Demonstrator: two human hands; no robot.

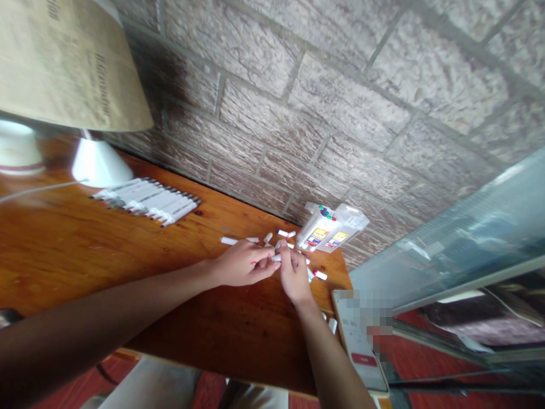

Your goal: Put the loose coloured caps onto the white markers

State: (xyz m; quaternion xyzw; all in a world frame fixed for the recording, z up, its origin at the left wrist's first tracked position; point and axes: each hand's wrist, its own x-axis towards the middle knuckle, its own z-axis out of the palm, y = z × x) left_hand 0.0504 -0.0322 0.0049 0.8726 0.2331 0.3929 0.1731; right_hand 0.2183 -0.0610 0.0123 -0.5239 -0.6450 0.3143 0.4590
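Note:
My left hand (242,263) and my right hand (294,274) meet over the wooden table, fingertips pinched together. Between them is a small white marker part (276,258), gripped from both sides; whether it is a cap or a barrel I cannot tell. The back of my left hand has small red marks. Loose white marker caps and short pieces lie around the hands, among them a red-ended one (321,275) and a blue-ended one (283,233). A white piece (229,241) rests just beyond my left wrist. Some pieces are partly hidden by my fingers.
A row of white markers (149,199) lies at the left, by a lamp with a white cone base (100,162). Clear plastic marker cases (332,230) stand against the brick wall. A phone (360,341) lies at the table's right edge, with a glass panel beyond.

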